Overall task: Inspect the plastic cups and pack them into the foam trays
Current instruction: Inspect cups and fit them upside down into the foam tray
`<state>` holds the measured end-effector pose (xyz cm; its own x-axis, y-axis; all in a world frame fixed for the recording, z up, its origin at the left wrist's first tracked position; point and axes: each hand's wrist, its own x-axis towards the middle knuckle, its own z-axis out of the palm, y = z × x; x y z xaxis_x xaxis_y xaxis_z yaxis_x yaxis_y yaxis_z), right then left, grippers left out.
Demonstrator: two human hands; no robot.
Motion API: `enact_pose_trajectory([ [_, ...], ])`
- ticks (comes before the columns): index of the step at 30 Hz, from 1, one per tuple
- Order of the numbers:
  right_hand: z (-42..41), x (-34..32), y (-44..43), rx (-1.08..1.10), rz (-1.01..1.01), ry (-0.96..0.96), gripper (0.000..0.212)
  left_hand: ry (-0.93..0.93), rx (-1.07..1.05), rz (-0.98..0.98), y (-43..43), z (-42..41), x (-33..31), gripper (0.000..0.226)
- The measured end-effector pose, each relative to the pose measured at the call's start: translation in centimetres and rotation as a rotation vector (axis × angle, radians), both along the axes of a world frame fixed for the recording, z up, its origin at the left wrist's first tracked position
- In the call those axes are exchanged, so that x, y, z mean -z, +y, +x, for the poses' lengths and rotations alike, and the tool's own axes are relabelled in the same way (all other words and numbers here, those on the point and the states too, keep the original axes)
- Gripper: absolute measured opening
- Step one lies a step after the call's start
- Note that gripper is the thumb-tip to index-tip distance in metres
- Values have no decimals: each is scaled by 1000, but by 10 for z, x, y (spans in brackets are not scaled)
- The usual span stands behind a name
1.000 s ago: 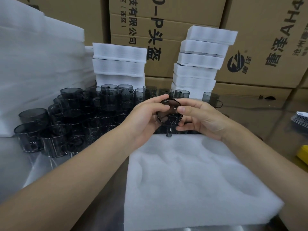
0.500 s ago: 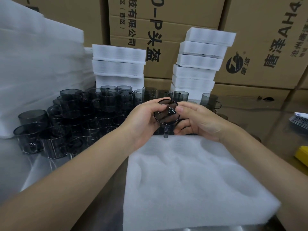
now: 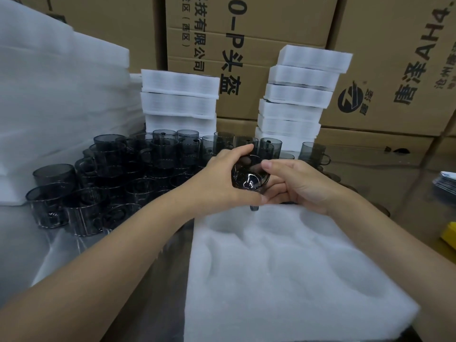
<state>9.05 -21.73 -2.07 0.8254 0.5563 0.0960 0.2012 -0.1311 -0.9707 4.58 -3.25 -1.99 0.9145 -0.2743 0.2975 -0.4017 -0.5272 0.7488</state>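
So rn both hands are on one small smoky-grey see-through plastic cup (image 3: 249,177), held up in the air just past the far edge of the white foam tray with scooped-out pockets (image 3: 296,267), so it's not in a pocket yet. The left hand (image 3: 219,176) is curled round the cup's wall w/ fingers over the top and thumb below. The right hand (image 3: 303,183) cradles it from the other side, thumb up by the rim. The mouth is tipped toward the camera and the little handle points down, so imo this is the look-it-over step. Handling-wise it's thin moulded plastic and prob weighs next to nothing. It's stiff enough to keep its shape, but I'd guess the wall flexes and could crack if squeezed hard. The surface is glossy w/ glare on it, so likely a bit slippery and quick to show prints or scuffs. Best hold imo is light fingertips on opposite sides of the wall, or the handle when lowering it in. The foam looks soft, so no shoving needed. Can't really tell which way the handle should sit in a pocket, since the tray is washed out white. There's a heap of matching grey cups (image 3: 111,174) on the steel bench (image 3: 14,243) to the left, and two stacks of white foam trays (image 3: 180,102) behind, in front of brown cardboard boxes (image 3: 246,33).
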Motion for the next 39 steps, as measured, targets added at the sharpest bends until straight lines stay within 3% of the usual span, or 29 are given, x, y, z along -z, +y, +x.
enact_pose_trajectory([
  [2,0,0,0,-13,-11,-9,32,-44,-48,70,1,1,-1,95],
  [9,1,1,-2,-5,-15,-9,39,-199,-96,36,4,-3,-8,49],
  [12,2,0,-2,15,-6,15,55,-178,-96,35,5,-6,-13,42],
  [15,3,0,-1,16,-12,21,49,-126,-57,111,9,-9,-16,35],
  [25,2,0,-1,45,-20,27,45,1,41,341,23,-12,-26,49],
  [33,3,0,-1,43,-24,26,57,80,3,466,24,-18,-31,54],
  [39,3,1,-2,63,-74,8,52,157,18,557,29,-17,-31,73],
])
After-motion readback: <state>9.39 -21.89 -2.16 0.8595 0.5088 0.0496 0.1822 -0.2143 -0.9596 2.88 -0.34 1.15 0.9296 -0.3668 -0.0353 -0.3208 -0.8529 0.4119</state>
